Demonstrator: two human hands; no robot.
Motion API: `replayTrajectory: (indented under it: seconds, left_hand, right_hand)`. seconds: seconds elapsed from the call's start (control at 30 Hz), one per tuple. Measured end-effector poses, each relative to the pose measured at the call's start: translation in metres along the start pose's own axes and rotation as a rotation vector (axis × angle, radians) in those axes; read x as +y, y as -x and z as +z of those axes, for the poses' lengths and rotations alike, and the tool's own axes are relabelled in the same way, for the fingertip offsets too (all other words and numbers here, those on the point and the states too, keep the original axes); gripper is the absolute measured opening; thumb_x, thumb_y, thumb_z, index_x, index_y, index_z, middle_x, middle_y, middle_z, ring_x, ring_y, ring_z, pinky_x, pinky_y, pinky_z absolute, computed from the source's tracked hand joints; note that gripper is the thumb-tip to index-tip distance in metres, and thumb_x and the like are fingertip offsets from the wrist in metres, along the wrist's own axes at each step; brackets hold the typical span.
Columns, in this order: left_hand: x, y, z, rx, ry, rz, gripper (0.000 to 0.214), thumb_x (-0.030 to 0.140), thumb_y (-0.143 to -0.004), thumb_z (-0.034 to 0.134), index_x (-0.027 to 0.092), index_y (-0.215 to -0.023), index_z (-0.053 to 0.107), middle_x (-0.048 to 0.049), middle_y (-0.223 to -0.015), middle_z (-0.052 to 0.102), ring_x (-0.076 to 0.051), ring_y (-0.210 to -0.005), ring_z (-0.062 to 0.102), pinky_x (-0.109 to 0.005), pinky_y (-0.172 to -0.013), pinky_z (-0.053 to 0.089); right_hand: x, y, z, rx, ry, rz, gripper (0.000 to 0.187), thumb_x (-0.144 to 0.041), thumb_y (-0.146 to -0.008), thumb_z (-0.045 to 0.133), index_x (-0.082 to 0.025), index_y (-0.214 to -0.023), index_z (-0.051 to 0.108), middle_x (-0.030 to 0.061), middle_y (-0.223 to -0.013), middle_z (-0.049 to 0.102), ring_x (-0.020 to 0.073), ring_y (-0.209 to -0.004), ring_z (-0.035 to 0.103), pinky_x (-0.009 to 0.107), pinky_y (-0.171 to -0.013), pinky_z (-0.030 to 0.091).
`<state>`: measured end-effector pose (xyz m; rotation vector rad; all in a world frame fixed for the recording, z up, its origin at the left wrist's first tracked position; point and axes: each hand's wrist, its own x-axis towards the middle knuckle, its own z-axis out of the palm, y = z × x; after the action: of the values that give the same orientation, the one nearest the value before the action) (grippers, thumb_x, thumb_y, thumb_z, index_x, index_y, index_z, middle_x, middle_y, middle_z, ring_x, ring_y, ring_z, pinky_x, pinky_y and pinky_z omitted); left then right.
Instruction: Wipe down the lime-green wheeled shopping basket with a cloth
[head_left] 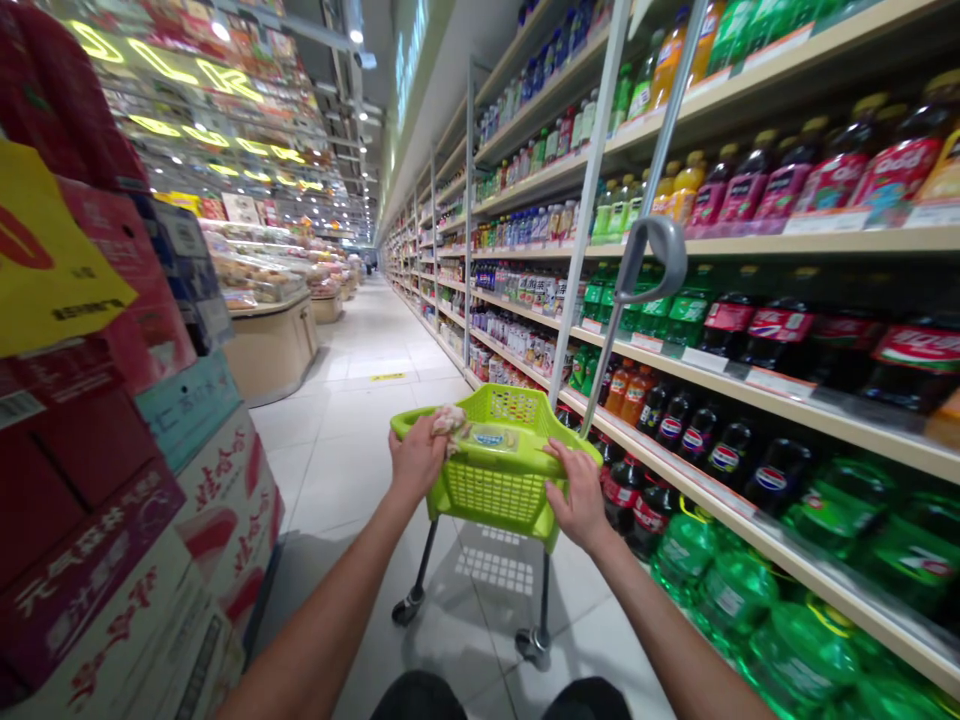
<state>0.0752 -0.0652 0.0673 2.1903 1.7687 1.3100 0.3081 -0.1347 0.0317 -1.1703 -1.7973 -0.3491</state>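
A lime-green plastic shopping cart (pixel 495 490) on dark legs with casters stands in front of me. My left hand (pixel 418 458) is closed at the left of its near rim, on a crumpled pale pinkish cloth (pixel 450 422) that lies against the rim. My right hand (pixel 581 492) grips the right end of the same rim, fingers over the top and thumb on the near side. Between the hands, a clear panel with a blue label (pixel 493 438) is set in the handle. The basket's floor is hidden behind the rim.
Shelves of bottled drinks (pixel 750 330) run along the right, with a grey pole and hook-shaped handle (pixel 652 262) before them. Stacked drink cartons (pixel 82 500) rise close on the left. Farther on stand rounded display counters (pixel 274 345) beside the white tiled aisle (pixel 360 440).
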Motion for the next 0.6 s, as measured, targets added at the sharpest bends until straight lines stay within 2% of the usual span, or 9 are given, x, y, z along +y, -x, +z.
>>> replayTrajectory:
  seconds: [0.07,0.13,0.2,0.27,0.4,0.47,0.53,0.6]
  left_hand:
    - [0.021,0.005,0.009,-0.078,0.068,0.143,0.034,0.021,-0.081,0.037,0.023,-0.111,0.052,-0.0039,-0.115,0.06,-0.021,-0.106,0.052,-0.052,-0.103,0.02]
    - [0.046,0.012,0.02,-0.16,0.136,0.331,0.034,0.02,-0.08,0.04,0.022,-0.111,0.053,-0.0029,-0.114,0.06,-0.018,-0.106,0.052,-0.042,-0.101,0.029]
    - [0.06,0.015,0.026,-0.199,0.15,0.437,0.034,0.019,-0.079,0.042,0.022,-0.111,0.053,-0.0034,-0.117,0.058,-0.016,-0.108,0.051,-0.036,-0.096,0.036]
    - [0.055,0.012,0.022,-0.172,0.099,0.394,0.036,0.018,-0.079,0.042,0.022,-0.113,0.051,-0.0037,-0.121,0.055,-0.017,-0.111,0.048,-0.039,-0.096,0.035]
    - [0.018,-0.003,0.002,-0.053,-0.033,0.084,0.035,0.018,-0.079,0.039,0.022,-0.111,0.053,-0.006,-0.12,0.056,-0.024,-0.111,0.049,-0.054,-0.098,0.026]
    - [0.012,-0.004,-0.002,-0.043,-0.028,0.019,0.034,0.018,-0.079,0.039,0.021,-0.109,0.055,-0.0069,-0.116,0.059,-0.025,-0.107,0.052,-0.056,-0.099,0.024]
    - [0.024,0.001,0.004,-0.068,0.029,0.099,0.034,0.017,-0.078,0.041,0.02,-0.109,0.055,-0.0068,-0.115,0.059,-0.023,-0.106,0.052,-0.052,-0.1,0.026]
    - [0.046,0.011,0.016,-0.132,0.107,0.282,0.036,0.014,-0.076,0.043,0.018,-0.11,0.054,-0.0066,-0.116,0.058,-0.02,-0.11,0.05,-0.043,-0.1,0.032]
  right_hand:
    - [-0.001,-0.001,0.001,0.002,-0.012,0.003,0.051,-0.026,-0.074,0.041,-0.018,-0.124,0.036,0.0075,-0.108,0.058,0.0253,-0.098,0.049,0.047,-0.089,0.033]
    - [0.0,-0.001,0.0,0.004,-0.017,0.007,0.051,-0.025,-0.074,0.041,-0.018,-0.125,0.035,0.0074,-0.107,0.058,0.0256,-0.098,0.049,0.047,-0.089,0.033]
    - [0.001,-0.001,-0.002,0.001,-0.018,0.006,0.052,-0.024,-0.074,0.041,-0.018,-0.125,0.034,0.0072,-0.107,0.058,0.0254,-0.098,0.05,0.046,-0.088,0.034]
    - [0.002,0.0,-0.005,-0.005,-0.016,0.0,0.052,-0.024,-0.074,0.042,-0.018,-0.125,0.034,0.007,-0.108,0.058,0.025,-0.097,0.049,0.046,-0.088,0.034]
    - [0.003,0.002,-0.006,-0.004,-0.005,-0.009,0.051,-0.023,-0.074,0.041,-0.018,-0.124,0.035,0.0071,-0.109,0.057,0.0251,-0.1,0.048,0.046,-0.09,0.033]
    - [0.003,0.002,-0.004,0.007,-0.003,-0.002,0.052,-0.023,-0.073,0.042,-0.018,-0.124,0.035,0.007,-0.109,0.058,0.0251,-0.1,0.048,0.046,-0.09,0.033]
    - [0.003,0.002,-0.003,0.016,-0.007,0.009,0.052,-0.023,-0.073,0.041,-0.018,-0.125,0.035,0.007,-0.107,0.059,0.025,-0.099,0.049,0.046,-0.089,0.033]
    - [0.004,0.002,-0.003,0.018,-0.01,0.012,0.051,-0.024,-0.074,0.041,-0.017,-0.124,0.036,0.0072,-0.105,0.059,0.0249,-0.097,0.05,0.046,-0.088,0.034]
